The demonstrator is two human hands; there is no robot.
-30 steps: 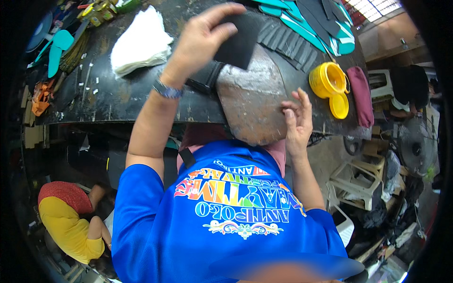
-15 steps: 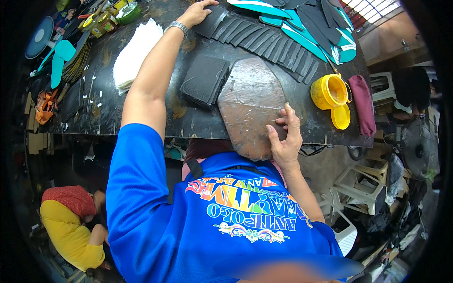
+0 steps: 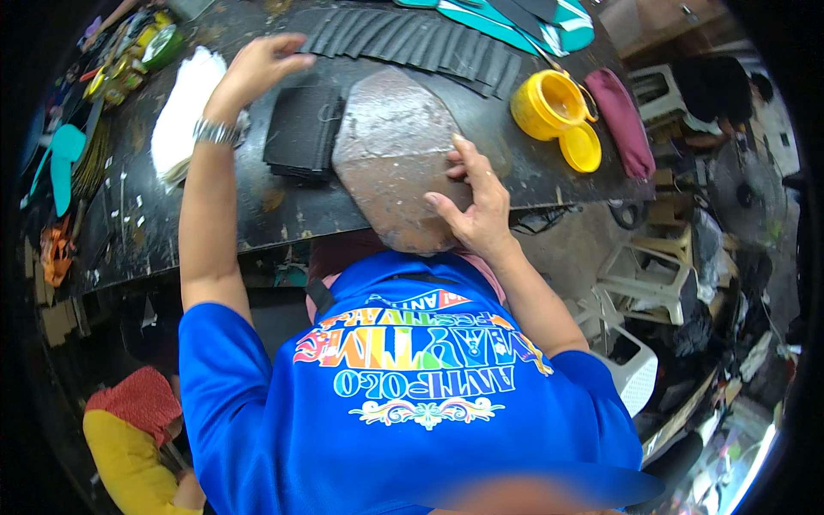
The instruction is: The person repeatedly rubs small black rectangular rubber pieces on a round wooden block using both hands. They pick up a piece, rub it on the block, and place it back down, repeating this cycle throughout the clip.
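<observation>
Dark, scuffed tabletop [image 3: 249, 210] fills the upper half of the frame, with a white stack [image 3: 187, 116] at upper left and a yellow tub [image 3: 539, 107] at upper right. At upper left of centre, the left hand [image 3: 256, 73] has its thumb and fingers parted, nothing between them, the fingertips just beside the left end of an overlapping row of black pieces [image 3: 399, 41] along the top. Below that hand, toward its right, sits a black stack [image 3: 300, 130]. Right of centre, the right hand [image 3: 479, 206], loosely curled and empty, overlaps the right edge of a brown board [image 3: 390, 129].
</observation>
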